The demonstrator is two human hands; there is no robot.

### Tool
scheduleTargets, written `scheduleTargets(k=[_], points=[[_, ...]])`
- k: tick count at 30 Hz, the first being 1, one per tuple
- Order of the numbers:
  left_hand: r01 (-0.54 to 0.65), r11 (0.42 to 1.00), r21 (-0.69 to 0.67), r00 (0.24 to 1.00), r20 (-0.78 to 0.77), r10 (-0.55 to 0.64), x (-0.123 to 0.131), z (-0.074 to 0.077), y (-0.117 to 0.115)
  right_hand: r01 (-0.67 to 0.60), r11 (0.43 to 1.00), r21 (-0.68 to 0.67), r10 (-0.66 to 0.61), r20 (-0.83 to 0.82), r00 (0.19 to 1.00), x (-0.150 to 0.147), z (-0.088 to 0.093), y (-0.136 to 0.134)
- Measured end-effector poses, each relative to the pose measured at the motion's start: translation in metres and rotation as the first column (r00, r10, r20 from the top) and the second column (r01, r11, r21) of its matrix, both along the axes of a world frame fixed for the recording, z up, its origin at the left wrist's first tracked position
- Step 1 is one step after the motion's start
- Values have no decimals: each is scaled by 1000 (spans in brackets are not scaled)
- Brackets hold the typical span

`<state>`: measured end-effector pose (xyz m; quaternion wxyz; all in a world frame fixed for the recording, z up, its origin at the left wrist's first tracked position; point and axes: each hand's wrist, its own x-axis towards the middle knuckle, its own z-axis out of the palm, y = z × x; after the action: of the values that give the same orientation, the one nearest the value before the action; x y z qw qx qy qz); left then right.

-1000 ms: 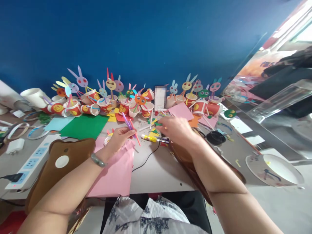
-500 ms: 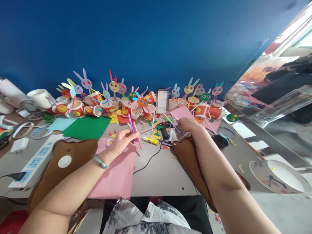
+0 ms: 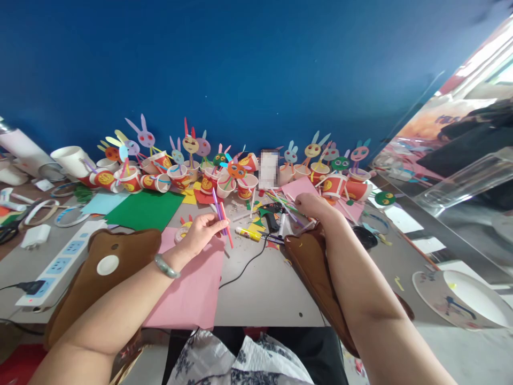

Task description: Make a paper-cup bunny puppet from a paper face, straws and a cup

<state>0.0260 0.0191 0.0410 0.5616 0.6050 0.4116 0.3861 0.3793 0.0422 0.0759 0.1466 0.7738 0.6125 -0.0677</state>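
My left hand is closed round a few thin purple and red sticks, held upright above a pink paper sheet. My right hand is over a loose heap of coloured sticks, its fingers curled down; what they pinch, if anything, is hidden. Just left of that hand lie a black glue gun with a cord, a yellow tube and a marker. Paper scraps are scattered around them.
Paper cups with paper rabbit heads on sticks line the blue wall. Green card, a power strip and a brown cushion are at left. A phone-like white panel stands at the back; a bowl is at right.
My right hand has shifted slightly right over the stick heap, its fingers more curled. The left hand still holds its sticks in nearly the same place. The view has tilted slightly.
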Motion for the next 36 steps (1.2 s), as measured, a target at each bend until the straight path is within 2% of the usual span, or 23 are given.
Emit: scheduleTargets(k=[6, 11, 16, 22, 25, 28, 36], points=[[-1, 1000, -8, 1000, -22, 1, 0, 9, -3, -14, 1000, 25, 14, -5, 1000, -1, 3, -1], [13, 1000, -24, 1000, -10, -13, 0, 7, -1, 9, 998, 54, -9, 7, 1000, 0, 4, -2], [23, 1000, -20, 1000, -12, -23, 0, 3, -1, 37, 997, 64, -39, 19, 999, 4, -5, 4], [30, 999, 12, 998, -47, -30, 1, 6, -2, 58, 998, -11, -58, 10, 998, 4, -13, 3], [21, 1000, 12, 998, -53, -20, 1, 9, -3, 72, 997, 6, -72, 17, 997, 1, -8, 0], [13, 1000, 13, 999, -47, -12, 1, 12, -4, 95, 992, 77, -98, 40, 994, -3, 2, -2], [9, 1000, -23, 1000, 11, -8, 2, 7, 0, 88, 959, 271, -110, 68, 992, -20, 24, -9]])
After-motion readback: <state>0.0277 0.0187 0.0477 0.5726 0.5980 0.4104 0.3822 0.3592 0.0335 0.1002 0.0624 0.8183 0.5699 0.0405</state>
